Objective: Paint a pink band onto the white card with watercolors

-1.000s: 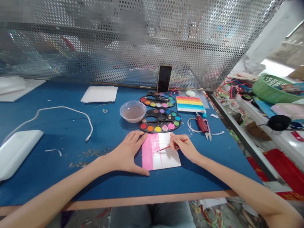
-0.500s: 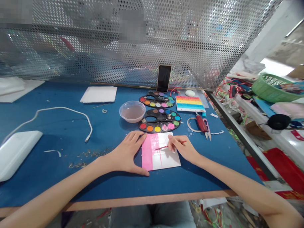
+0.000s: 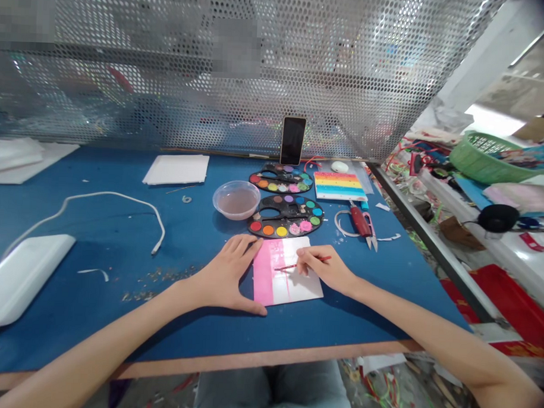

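Pinching thin red paintbrush (image 3: 309, 260) in right hand (image 3: 327, 270), bristle end touching white card (image 3: 296, 282) with pink band down its left side. Left hand (image 3: 224, 272) open, braced against card's left edge. Hands apart, card between them on blue table (image 3: 74, 250). Ahead of hands: watercolour palette (image 3: 284, 216), bowl of cloudy water (image 3: 236, 200). Ahead of right hand: rainbow-striped card (image 3: 338, 186), red-handled snips (image 3: 360, 222)
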`<move>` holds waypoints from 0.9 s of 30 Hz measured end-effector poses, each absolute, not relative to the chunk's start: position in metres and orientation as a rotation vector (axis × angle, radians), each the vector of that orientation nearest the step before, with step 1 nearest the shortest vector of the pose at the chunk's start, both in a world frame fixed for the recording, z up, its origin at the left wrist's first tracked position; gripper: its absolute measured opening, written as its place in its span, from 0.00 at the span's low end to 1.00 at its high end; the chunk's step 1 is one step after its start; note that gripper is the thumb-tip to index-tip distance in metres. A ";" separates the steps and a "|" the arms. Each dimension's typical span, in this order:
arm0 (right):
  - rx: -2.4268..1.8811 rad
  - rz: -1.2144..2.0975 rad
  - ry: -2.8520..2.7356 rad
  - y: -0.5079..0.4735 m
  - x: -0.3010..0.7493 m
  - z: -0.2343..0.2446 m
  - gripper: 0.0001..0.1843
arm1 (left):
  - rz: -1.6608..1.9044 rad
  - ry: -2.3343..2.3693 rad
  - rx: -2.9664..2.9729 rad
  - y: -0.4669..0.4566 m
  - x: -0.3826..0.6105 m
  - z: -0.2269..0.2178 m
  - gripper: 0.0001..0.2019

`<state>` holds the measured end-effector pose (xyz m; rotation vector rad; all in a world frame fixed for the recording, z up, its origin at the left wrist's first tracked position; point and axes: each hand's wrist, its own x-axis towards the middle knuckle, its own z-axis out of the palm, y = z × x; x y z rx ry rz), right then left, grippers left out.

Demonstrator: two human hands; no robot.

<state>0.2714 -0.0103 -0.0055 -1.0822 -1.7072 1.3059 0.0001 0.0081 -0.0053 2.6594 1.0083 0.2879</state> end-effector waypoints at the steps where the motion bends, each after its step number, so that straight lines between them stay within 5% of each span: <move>1: -1.091 1.297 -1.706 -0.010 0.272 -0.005 0.32 | 0.290 1.010 2.657 0.008 0.000 -0.005 0.63; 27: -1.137 1.210 -1.704 -0.010 0.275 -0.003 0.33 | 0.236 1.019 2.678 0.008 0.001 -0.003 0.63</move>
